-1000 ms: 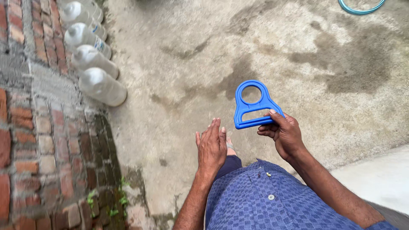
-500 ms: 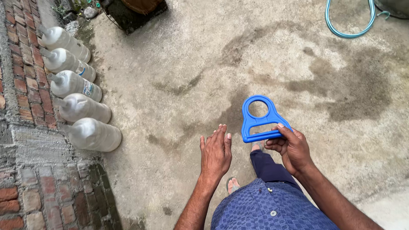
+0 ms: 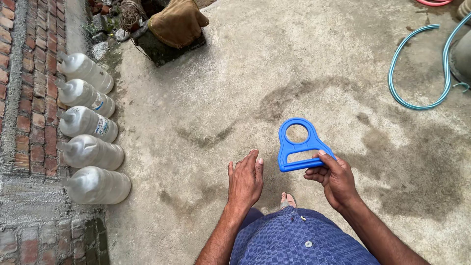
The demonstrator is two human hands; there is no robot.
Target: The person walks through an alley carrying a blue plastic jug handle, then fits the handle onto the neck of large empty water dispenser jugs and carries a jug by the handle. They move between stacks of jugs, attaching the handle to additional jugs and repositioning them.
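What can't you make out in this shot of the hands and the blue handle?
Head view:
- Left hand: palm faces down, underside hidden.
- Blue handle: lower bar partly covered by right hand fingers.
- Foot: mostly hidden by the shirt.
- Hose: cut off at the right edge.
- Bottles: labels too small.

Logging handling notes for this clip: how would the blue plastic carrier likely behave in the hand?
The blue carrier probably stays stiff: it keeps its flat shape though the right hand pinches only its lower bar. It looks light, being thin with two cut-outs. Flat, it seems unlikely to roll if set on the concrete floor.
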